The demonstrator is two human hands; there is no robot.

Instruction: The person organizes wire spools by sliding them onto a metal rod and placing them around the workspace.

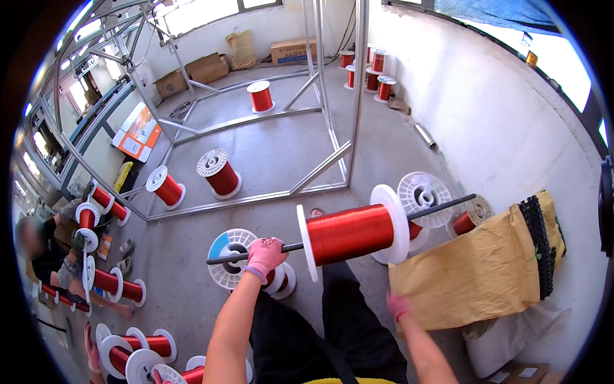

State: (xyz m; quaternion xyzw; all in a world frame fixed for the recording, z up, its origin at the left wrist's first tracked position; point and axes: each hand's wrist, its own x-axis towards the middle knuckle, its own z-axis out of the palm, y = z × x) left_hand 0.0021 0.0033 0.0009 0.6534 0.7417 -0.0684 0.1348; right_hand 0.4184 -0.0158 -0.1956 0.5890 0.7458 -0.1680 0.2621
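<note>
One red-wire spool point(350, 233) to worry about in the head view, threaded on a black rod point(451, 203) and held sideways in front of the legs point(348, 320). Left hand point(264, 256) wrapped round the rod, just beside the spool's left flange point(303, 233). Right hand point(399, 307) a blur by the tan sack point(467, 278) (can't tell whether spread or curled), away from the rod. Could easily slide along the rod with a tilt, with no visible stop at either end. Could also swing down at the right if not really propped by the upright spool point(416, 185) showing beneath; can't tell if touching. Might pinch that left hand against the flange too
</note>
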